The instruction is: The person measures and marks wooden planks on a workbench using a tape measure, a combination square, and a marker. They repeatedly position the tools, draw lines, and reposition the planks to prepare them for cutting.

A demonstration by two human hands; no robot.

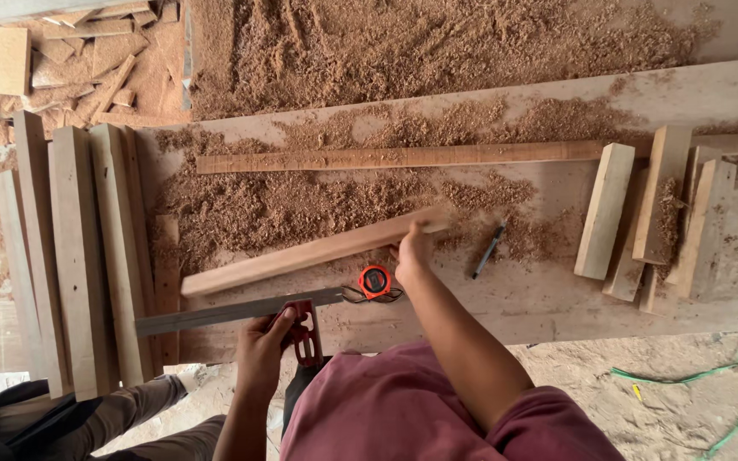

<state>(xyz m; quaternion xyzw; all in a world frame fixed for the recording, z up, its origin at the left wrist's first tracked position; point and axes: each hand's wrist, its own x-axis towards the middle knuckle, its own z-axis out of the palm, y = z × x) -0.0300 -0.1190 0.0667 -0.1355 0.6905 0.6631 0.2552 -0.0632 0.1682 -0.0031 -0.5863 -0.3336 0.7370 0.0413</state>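
My right hand (413, 248) pinched the far end of the wood strip (309, 253) at one o'clock to steady it on the sawdusty bench (557, 299), while my left hand (262, 341) clasped the try square (241, 309) at seven, blade flat beside the orange tape measure (375, 281).

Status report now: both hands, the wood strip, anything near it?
Left hand grips square. Right hand grips wood strip, tilted on bench. Tape measure and pencil lie close by.
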